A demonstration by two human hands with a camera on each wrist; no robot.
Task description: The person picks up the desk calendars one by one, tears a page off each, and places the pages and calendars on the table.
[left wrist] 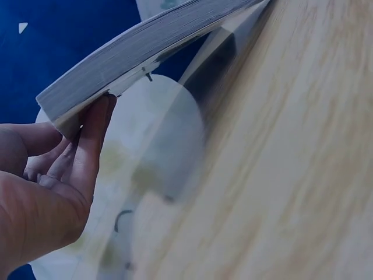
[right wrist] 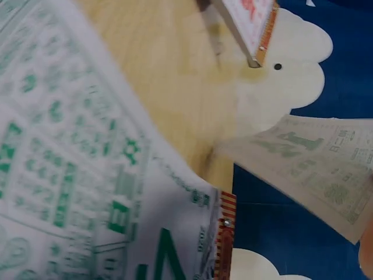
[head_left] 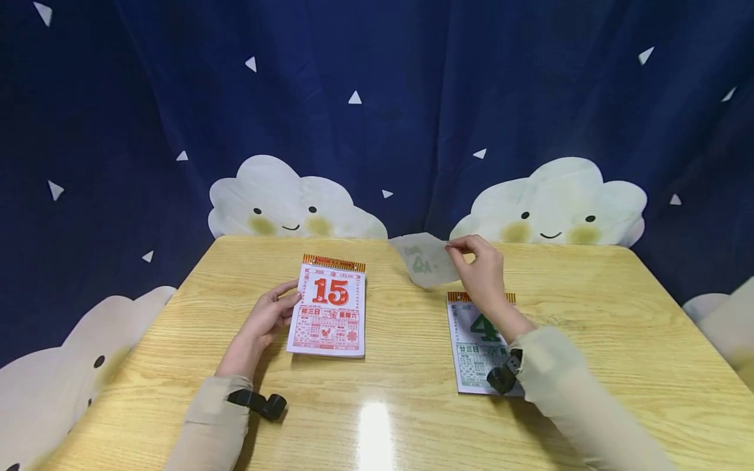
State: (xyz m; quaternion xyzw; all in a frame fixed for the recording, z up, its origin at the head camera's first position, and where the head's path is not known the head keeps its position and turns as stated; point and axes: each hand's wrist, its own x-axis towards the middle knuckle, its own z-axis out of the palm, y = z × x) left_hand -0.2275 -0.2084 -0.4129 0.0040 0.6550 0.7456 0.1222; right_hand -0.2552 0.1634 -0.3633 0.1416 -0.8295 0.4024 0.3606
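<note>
A thick tear-off calendar with a red 15 (head_left: 326,320) is gripped at its left edge by my left hand (head_left: 268,317). In the left wrist view, its page block (left wrist: 134,55) is tilted with the left side raised, thumb above and fingers beneath. My right hand (head_left: 483,271) pinches a thin loose calendar sheet (head_left: 425,258) by its corner, in the air near the table's back edge. Green print shows faintly through it. Below the right forearm lies a second tear-off calendar with a green 4 (head_left: 474,347), partly hidden by the wrist and sleeve.
Both calendars have a red and gold top strip. The light wooden table (head_left: 406,353) reflects a bright glare spot at the front. Behind it hangs a dark blue curtain (head_left: 400,131) with white clouds and triangles. Each wrist wears a black camera strap (head_left: 253,400).
</note>
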